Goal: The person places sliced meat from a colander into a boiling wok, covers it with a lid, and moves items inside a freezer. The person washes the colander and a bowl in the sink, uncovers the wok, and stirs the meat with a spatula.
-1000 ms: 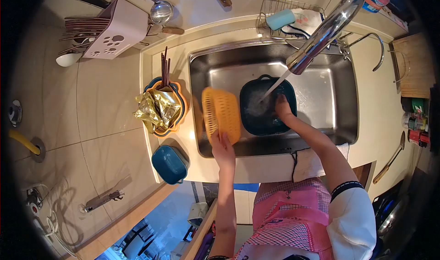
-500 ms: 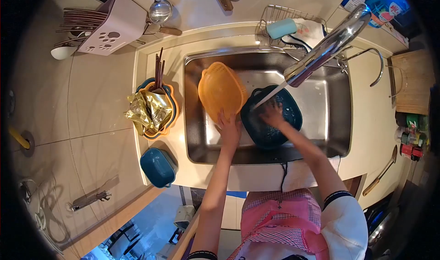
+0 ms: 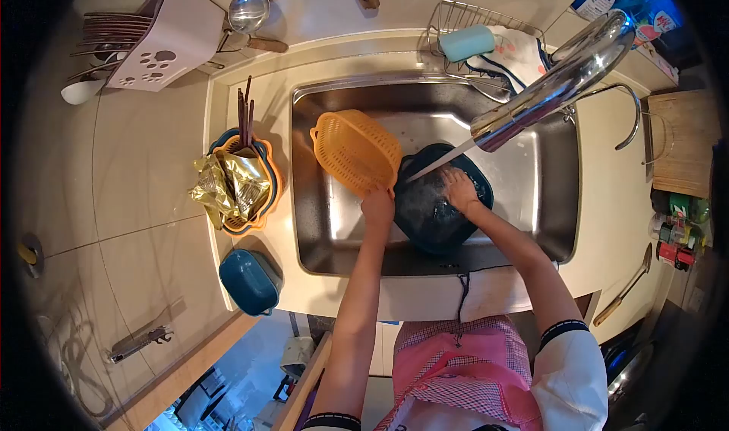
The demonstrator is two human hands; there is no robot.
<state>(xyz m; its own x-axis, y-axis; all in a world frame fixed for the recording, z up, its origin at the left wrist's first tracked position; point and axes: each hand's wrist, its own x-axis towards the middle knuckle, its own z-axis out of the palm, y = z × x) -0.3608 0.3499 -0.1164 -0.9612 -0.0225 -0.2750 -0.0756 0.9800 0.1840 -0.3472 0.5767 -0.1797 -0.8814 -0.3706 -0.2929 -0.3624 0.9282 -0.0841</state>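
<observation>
In the sink's left half, an orange colander (image 3: 353,148) leans at a tilt, its perforated side showing. My left hand (image 3: 377,207) grips the near rim of it, fingers closed. Beside it sits a dark teal basin (image 3: 434,237), touching or very near the colander, with water in it. My right hand (image 3: 459,189) is inside the basin, fingers stretched out along its far right inner side and holding nothing. From the chrome faucet (image 3: 524,116) a stream of water runs down into the basin's left part.
A steel sink (image 3: 554,203) surrounds both vessels. On the left counter stand stacked baskets (image 3: 267,195) with a gold wrapper (image 3: 228,184) and chopsticks, and a small teal basin (image 3: 249,281). Behind the sink is a wire rack (image 3: 456,21) with a light blue sponge (image 3: 466,44).
My left hand has closed on the colander's near rim, and the colander has turned and tilted. My right hand has shifted slightly within the basin, fingers now clearer. The whole view has moved slightly.
</observation>
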